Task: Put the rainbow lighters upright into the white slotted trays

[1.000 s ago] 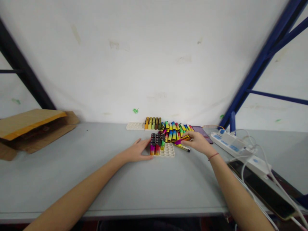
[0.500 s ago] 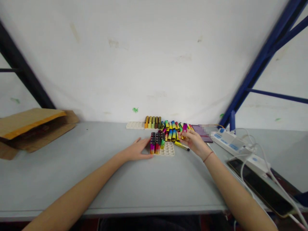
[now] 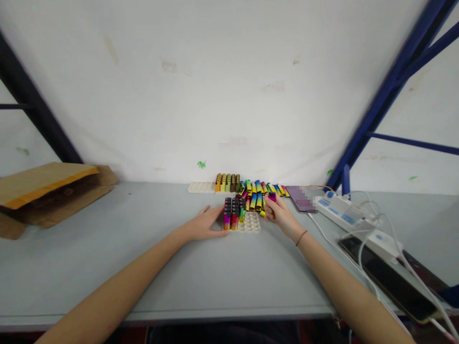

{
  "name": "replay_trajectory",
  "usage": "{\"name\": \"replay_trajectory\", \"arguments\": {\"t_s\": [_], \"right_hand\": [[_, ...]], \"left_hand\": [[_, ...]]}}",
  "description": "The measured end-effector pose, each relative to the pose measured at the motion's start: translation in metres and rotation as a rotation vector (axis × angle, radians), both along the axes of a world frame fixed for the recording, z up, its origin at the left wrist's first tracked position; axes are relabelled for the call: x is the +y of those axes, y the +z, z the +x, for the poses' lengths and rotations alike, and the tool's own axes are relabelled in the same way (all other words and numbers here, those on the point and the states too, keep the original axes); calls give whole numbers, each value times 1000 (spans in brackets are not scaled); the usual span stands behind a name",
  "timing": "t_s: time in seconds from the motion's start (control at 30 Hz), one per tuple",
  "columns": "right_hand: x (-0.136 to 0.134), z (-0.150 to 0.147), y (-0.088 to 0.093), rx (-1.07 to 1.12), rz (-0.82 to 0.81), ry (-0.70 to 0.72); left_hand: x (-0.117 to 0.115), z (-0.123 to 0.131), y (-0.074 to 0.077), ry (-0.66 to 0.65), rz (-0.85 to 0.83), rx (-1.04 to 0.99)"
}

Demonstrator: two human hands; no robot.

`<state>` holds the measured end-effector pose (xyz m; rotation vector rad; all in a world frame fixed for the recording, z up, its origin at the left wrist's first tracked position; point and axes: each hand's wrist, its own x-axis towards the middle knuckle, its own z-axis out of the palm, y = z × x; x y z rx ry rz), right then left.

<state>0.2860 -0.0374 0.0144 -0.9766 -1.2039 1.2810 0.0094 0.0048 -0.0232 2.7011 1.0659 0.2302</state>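
A white tray with round holes (image 3: 254, 223) lies in front of me. Rainbow-coloured lighters with black tops (image 3: 231, 217) stand upright in its left part, while holes show at its right. My left hand (image 3: 206, 224) is against the tray's left end, thumb at the front corner and fingers along the side, holding it. Just right of the tray, my right hand (image 3: 279, 214) is closed round a purple lighter (image 3: 272, 196), whose upper end shows above the fingers. Loose lighters (image 3: 256, 200) lie in a pile behind the tray, some hidden by my right hand.
Against the wall is another white tray (image 3: 201, 187), with rows of yellow to brown lighters (image 3: 228, 182) beside it. A purple flat device (image 3: 301, 198), a power strip (image 3: 344, 215), white cables and a black phone (image 3: 387, 277) occupy the right. An open cardboard box (image 3: 53, 191) lies left.
My right hand has moved a little left towards the tray with the purple lighter, now covering most of the loose yellow lighter there. My left hand has stayed in place.
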Motion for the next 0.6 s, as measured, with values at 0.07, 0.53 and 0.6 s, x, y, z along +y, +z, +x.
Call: {"name": "replay_trajectory", "arguments": {"t_s": [0.07,0.53,0.6], "right_hand": [[1,0,0,45,-110,0],[-1,-4,-4,48,44,-24],[2,-3,-2,69,-32,5]], "left_hand": [[0,0,1,3,-2,2],[-1,1,2,7,-4,12],[-1,1,2,4,1,9]]}}
